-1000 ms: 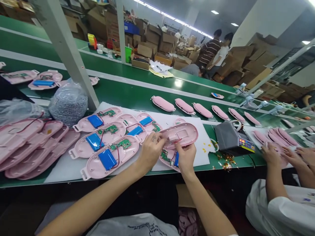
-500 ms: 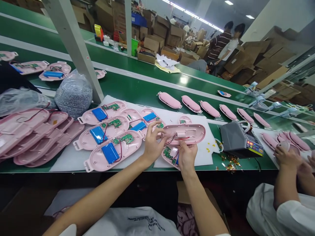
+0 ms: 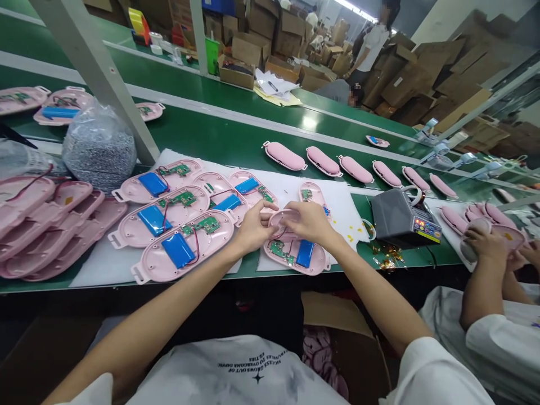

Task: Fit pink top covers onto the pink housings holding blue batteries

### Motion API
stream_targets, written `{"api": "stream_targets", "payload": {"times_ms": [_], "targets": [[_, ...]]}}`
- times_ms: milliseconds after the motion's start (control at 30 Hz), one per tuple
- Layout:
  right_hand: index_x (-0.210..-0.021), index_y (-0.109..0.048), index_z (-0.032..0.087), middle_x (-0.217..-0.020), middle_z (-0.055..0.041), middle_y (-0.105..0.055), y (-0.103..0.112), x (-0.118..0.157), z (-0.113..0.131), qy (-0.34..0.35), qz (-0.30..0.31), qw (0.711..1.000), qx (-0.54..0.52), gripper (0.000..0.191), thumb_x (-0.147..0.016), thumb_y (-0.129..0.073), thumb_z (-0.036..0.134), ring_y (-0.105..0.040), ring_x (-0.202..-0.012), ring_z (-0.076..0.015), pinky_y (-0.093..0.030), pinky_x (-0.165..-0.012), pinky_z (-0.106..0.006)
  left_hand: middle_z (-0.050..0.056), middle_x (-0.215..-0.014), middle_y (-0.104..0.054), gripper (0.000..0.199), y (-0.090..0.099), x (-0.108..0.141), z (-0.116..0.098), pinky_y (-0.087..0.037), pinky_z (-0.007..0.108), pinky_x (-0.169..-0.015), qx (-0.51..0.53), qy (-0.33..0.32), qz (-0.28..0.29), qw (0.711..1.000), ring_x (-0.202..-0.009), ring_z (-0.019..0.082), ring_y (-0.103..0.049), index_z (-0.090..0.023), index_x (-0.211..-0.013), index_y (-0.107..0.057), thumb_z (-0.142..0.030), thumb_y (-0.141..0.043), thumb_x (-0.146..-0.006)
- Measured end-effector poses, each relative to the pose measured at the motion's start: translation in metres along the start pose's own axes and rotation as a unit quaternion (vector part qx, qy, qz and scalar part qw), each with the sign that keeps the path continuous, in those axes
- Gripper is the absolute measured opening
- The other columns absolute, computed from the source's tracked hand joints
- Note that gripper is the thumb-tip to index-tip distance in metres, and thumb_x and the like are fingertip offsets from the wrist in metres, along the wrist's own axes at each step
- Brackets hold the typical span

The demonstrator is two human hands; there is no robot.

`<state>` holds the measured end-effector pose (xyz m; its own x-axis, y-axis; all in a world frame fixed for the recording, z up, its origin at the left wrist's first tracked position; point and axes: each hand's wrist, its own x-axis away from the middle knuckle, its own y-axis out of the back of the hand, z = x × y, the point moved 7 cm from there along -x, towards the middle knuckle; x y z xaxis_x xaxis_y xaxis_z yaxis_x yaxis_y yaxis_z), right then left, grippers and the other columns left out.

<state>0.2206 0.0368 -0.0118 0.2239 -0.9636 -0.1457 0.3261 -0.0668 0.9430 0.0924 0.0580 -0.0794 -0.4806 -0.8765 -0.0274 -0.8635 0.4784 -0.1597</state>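
A pink plastic shell half [image 3: 283, 216] is tilted end-on between my two hands, much of it hidden by fingers. My left hand [image 3: 254, 229] is closed on its left side. On the other side my right hand [image 3: 313, 222] grips it, fingers bent over the top edge. Right beneath lies an open pink shell half [image 3: 270, 260] fitted with a blue battery [image 3: 304, 253] and a green circuit board [image 3: 282, 253]. Several similar shells with batteries, such as the nearest one [image 3: 219, 239], rest to my left on white foam sheeting [image 3: 99, 264].
Empty pink shells are stacked [image 3: 63, 236] at far left, by a bag of small metal parts [image 3: 99, 149]. Closed pink cases [image 3: 284, 156] line the green bench. A grey tape dispenser [image 3: 400, 219] stands at right, near a co-worker's hands [image 3: 487, 242]. A metal post [image 3: 101, 79] rises at left.
The shell half has turned from lying lengthwise to end-on and moved left. My right hand has shifted from its lower edge to its upper right side. The view has tipped slightly.
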Motion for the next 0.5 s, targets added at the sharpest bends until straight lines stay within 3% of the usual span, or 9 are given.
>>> {"api": "stream_targets", "payload": {"times_ms": [133,267,367,500], "targets": [[-0.087,-0.068,0.021,-0.080,-0.0020,-0.071,-0.005,-0.010,-0.002,-0.047,0.017,0.999,0.006,0.014,-0.080,-0.062,0.030,-0.062,-0.076,-0.0187,-0.033,-0.063,-0.026,0.004,-0.085,-0.070,0.040,0.004,-0.003,0.000,-0.056,0.025,-0.063,-0.044,0.014,-0.017,0.999,-0.074,0.018,-0.070,-0.018,-0.103,-0.052,-0.020,-0.072,-0.068],[-0.094,-0.067,0.020,-0.089,-0.0044,-0.072,0.002,-0.016,0.004,-0.009,0.016,1.000,0.016,0.022,-0.081,-0.060,0.036,-0.064,-0.083,-0.0207,-0.034,-0.063,-0.027,0.004,-0.084,-0.071,0.050,0.012,-0.011,0.000,-0.057,0.027,-0.064,-0.109,0.038,-0.054,0.992,-0.075,0.020,-0.071,-0.017,-0.102,-0.053,-0.032,-0.080,-0.063],[-0.100,-0.065,0.019,-0.096,-0.0058,-0.072,0.002,-0.027,0.001,0.016,0.023,0.999,0.033,0.023,-0.082,-0.056,0.029,-0.064,-0.088,-0.0219,-0.037,-0.065,-0.027,0.003,-0.083,-0.072,0.061,0.013,-0.023,0.000,-0.058,0.027,-0.067,-0.110,0.052,-0.056,0.991,-0.075,0.019,-0.070,-0.018,-0.102,-0.053,-0.043,-0.086,-0.057],[-0.099,-0.061,0.016,-0.091,-0.0055,-0.071,-0.007,-0.044,0.001,0.032,0.055,0.998,0.026,0.023,-0.081,-0.056,0.030,-0.063,-0.084,-0.0225,-0.042,-0.067,-0.028,-0.003,-0.069,-0.069,0.082,0.014,-0.029,0.002,-0.055,0.025,-0.050,-0.165,0.071,-0.069,0.981,-0.061,0.019,-0.067,-0.025,-0.114,-0.050,-0.064,-0.083,-0.049]]}}
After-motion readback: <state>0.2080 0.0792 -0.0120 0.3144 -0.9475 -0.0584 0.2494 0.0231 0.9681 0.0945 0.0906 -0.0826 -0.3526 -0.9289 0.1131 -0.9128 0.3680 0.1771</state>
